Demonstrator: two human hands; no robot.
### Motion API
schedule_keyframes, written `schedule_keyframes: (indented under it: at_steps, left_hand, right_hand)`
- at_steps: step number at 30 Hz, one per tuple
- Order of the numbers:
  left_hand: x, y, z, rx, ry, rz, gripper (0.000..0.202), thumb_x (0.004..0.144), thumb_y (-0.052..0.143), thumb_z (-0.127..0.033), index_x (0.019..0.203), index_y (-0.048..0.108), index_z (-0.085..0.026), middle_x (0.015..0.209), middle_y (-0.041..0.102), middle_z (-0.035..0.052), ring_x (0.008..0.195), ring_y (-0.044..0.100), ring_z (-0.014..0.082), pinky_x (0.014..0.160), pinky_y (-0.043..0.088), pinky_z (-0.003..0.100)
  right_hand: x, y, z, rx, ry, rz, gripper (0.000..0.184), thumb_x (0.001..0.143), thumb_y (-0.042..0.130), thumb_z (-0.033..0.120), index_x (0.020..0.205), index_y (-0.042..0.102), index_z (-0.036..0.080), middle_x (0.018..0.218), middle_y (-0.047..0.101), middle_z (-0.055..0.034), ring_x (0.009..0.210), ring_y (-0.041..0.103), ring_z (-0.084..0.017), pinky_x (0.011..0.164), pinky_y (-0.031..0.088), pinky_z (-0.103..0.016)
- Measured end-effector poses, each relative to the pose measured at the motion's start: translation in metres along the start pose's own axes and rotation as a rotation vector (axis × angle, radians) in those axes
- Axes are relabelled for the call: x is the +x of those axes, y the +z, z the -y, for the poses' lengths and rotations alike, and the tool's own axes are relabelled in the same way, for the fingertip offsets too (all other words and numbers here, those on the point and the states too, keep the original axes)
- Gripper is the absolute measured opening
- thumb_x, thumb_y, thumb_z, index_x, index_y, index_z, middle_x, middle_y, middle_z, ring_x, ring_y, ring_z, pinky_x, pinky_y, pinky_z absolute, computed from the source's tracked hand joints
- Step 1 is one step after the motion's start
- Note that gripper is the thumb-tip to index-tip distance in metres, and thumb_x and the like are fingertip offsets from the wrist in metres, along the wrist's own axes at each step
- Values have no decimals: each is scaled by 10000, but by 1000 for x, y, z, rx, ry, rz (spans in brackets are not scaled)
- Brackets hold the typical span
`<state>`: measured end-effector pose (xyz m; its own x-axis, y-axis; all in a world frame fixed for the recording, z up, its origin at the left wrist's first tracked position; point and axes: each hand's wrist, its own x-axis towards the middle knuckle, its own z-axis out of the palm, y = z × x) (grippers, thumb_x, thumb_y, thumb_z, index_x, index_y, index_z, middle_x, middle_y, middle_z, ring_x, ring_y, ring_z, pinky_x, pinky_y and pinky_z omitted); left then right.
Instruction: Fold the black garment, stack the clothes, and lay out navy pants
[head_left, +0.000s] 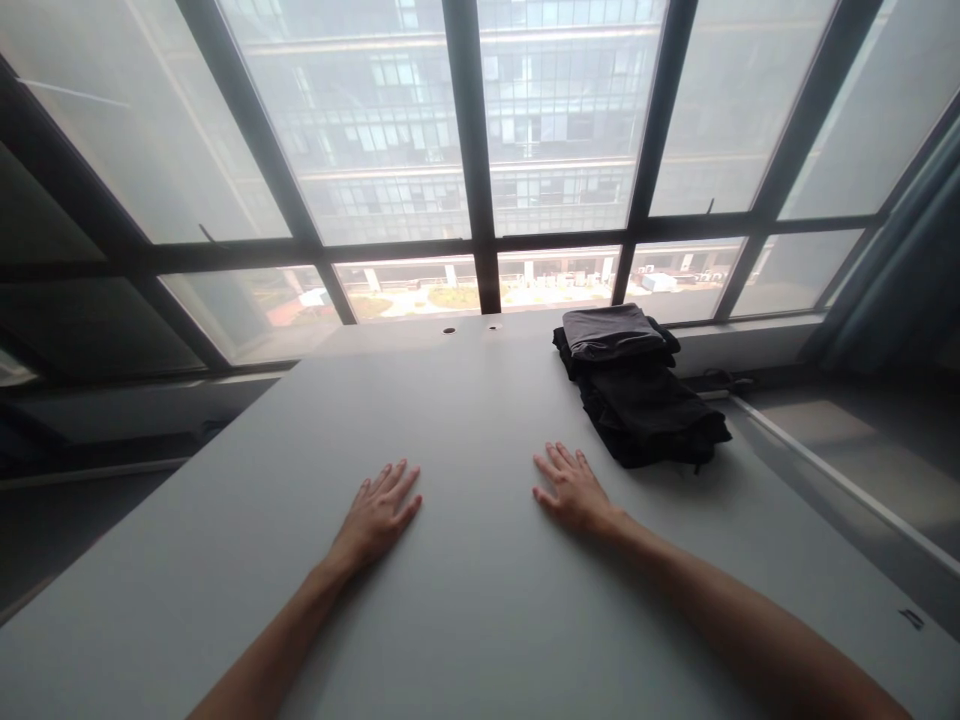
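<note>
My left hand (379,510) lies flat on the grey table (465,420), palm down, fingers stretched forward, holding nothing. My right hand (571,488) rests flat the same way a little to the right, fingers spread, also holding nothing. Just beyond and to the right of my right hand sits a pile of folded dark clothes (645,410), with a dark grey folded piece (611,332) on top at the far end. Neither hand touches the pile.
Two small round holes (471,327) mark the table's far edge. Behind it stands a large window with dark frames (472,160). The table's right edge (825,470) runs diagonally, with floor beyond it.
</note>
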<state>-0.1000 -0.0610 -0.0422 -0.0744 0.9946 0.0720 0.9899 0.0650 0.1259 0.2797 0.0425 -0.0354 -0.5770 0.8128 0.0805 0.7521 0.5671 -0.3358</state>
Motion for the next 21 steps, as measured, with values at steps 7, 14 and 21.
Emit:
schedule_keyframes:
  at_steps: [7, 14, 21]
  left_hand:
    - [-2, -7, -6, 35, -1, 48, 627, 1034, 356, -528, 1580, 424, -226, 1675, 273, 103, 1562, 221, 313, 1249, 176, 539]
    - [0, -1, -1, 45, 5, 26, 609, 1036, 359, -525, 1580, 425, -259, 1674, 280, 85, 1559, 231, 314, 1243, 191, 540]
    - [1, 0, 1, 40, 11, 23, 621, 1038, 352, -541, 1581, 422, -248, 1675, 280, 97, 1562, 222, 311, 1244, 181, 540]
  right_hand:
    - [0, -1, 2, -29, 20, 31, 678, 975, 493, 475, 1585, 408, 191, 1684, 220, -165, 1571, 140, -293, 1254, 47, -507]
    - [1, 0, 3, -34, 18, 31, 673, 974, 489, 475, 1579, 414, 190, 1682, 227, -170, 1570, 139, -298, 1250, 41, -513]
    - [2, -1, 1, -24, 19, 41, 665, 985, 471, 481, 1581, 413, 192, 1686, 223, -161, 1570, 139, -297, 1251, 35, -513]
